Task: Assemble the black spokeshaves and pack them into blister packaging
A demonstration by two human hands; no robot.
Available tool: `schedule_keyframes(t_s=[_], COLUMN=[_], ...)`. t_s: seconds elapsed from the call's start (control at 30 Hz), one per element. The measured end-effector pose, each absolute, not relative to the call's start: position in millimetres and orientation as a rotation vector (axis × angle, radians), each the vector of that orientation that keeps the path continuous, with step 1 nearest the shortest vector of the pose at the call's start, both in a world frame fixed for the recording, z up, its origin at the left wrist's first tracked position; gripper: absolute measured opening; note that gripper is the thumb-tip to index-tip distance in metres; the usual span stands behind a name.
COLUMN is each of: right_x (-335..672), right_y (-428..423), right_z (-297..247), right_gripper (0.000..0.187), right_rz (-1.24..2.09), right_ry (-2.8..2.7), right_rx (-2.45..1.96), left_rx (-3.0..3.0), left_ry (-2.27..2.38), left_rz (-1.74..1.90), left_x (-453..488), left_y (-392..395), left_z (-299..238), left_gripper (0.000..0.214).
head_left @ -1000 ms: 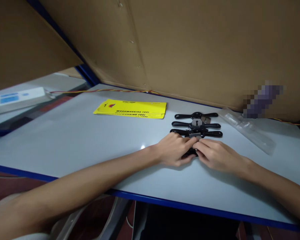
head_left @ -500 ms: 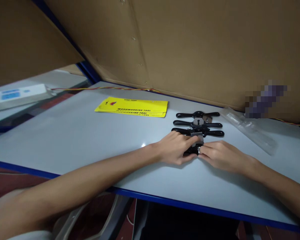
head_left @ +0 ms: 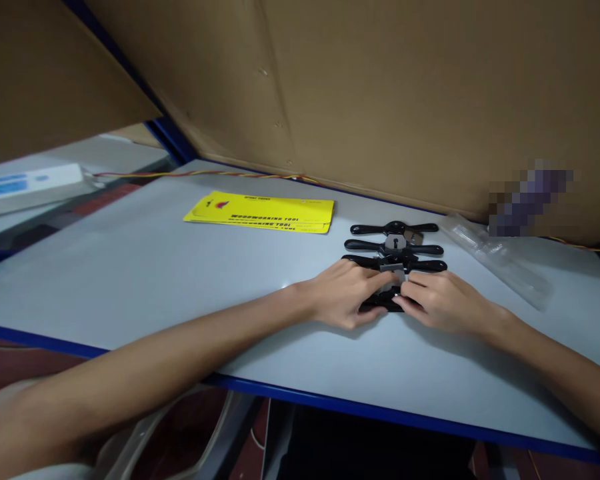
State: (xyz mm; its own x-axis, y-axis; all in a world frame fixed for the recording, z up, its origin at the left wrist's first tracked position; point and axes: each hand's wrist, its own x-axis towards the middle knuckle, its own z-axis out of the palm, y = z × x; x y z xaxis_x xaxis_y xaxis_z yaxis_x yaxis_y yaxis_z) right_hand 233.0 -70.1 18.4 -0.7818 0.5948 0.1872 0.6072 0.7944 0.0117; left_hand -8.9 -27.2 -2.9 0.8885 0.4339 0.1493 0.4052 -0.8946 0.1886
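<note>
Several black spokeshaves lie in a row across the table, handles running left to right. The farthest spokeshave has a loose-looking metal plate beside its middle. Nearer me is a second spokeshave with a grey blade plate, then a third. Closest is a spokeshave mostly hidden by my hands. My left hand is closed around its left part, index finger on a grey plate. My right hand pinches at its middle, where a small silvery part shows at the fingertips; its kind is unclear.
Yellow printed cards are stacked left of the spokeshaves. Clear plastic packaging lies at the right. A cardboard wall closes off the back, with a twisted wire along its foot. A power strip is at far left.
My right hand has shifted slightly up and its fingers have curled more over the nearest spokeshave. The left hand stays on it. The whole view has shifted a little.
</note>
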Motion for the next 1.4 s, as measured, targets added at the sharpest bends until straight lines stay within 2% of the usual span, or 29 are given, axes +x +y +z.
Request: schedule_keyframes(t_s=[0.1, 0.27, 0.5, 0.77, 0.93, 1.07, 1.23, 1.4], right_x=[228.8, 227.4, 235.8, 232.6, 228.2, 230.5, 234.1, 234.1], right_y=[-73.3, -72.8, -67.4, -67.6, -66.6, -64.5, -63.3, -67.3], right_z=[15.2, 19.8, 34.4, 22.7, 16.7, 10.2, 6.8, 16.7], right_gripper=[0.027, 0.014, 0.011, 0.021, 0.008, 0.013, 0.022, 0.021], right_rz=[-0.041, 0.312, 0.647, 0.366, 0.219, 0.115, 0.021, 0.04], right_ry=[-2.804, -2.588, -2.529, -2.699, -2.695, -2.715, -2.691, -2.741], right_rx=[-0.984, -1.168, -1.22, -1.187, -1.191, -1.064, -0.96, -0.931], left_rx=[2.894, 2.941, 2.943, 2.925, 2.891, 2.838, 2.788, 2.825], left_ry=[0.601, 0.543, 0.589, 0.592, 0.525, 0.476, 0.522, 0.568], left_rz=[0.308, 0.34, 0.364, 0.4, 0.405, 0.442, 0.463, 0.457], left_x=[-11.4, -13.0, -12.0, -9.1, -9.4, -10.5, -10.1, -9.3], left_y=[-24.7, -19.5, -17.2, -16.3, -13.5, -11.0, -12.6, -15.3], left_z=[-4.6, -10.0, -13.7, -15.8, -16.0, -17.7, -16.1, -14.5], left_gripper=[0.049, 0.049, 0.052, 0.054, 0.042, 0.039, 0.044, 0.054])
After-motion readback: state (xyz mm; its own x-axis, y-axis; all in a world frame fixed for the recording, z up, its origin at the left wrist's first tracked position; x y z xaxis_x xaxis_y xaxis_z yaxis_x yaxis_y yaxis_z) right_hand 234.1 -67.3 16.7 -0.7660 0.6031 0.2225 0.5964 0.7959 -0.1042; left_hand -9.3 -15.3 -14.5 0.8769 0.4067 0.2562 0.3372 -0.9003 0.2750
